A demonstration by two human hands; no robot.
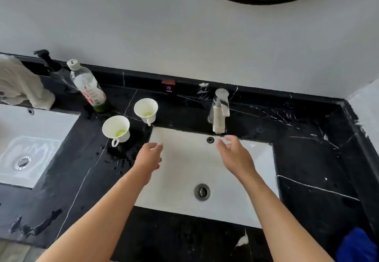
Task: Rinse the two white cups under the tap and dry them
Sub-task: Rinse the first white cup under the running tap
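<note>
Bench (pixel 307 159): black marble with white veins is running along the wall, wet with drops near the front cup.
Sink (pixel 180 179): a white basin is sitting sunk into the bench middle, its drain (pixel 202 192) lying toward the front edge.
Second sink (pixel 30 138): another white basin is lying at the bench's left end.
Cloth (pixel 20 85): a pale crumpled cloth is resting at the back left corner of the bench.
Bottle (pixel 88 86): a clear plastic bottle with a white cap is standing near the back edge, just behind the cups.
Tap (pixel 219 112): a chrome tap is standing at the back rim of the sink; no water is running from it.
Left hand (pixel 148 159): it is hovering over the sink's left edge, near the front cup, fingers loosely curled; grip holding nothing.
Right hand (pixel 235 155): it is reaching toward the tap, fingers spread and apart from it; grip wide and holding nothing.
Front cup (pixel 115 129): a white cup is standing upright on the bench just left of the sink's back left corner, greenish dregs inside.
Back cup (pixel 146 109): a white cup is standing upright just behind that corner, beside the front cup, also holding greenish dregs.
</note>
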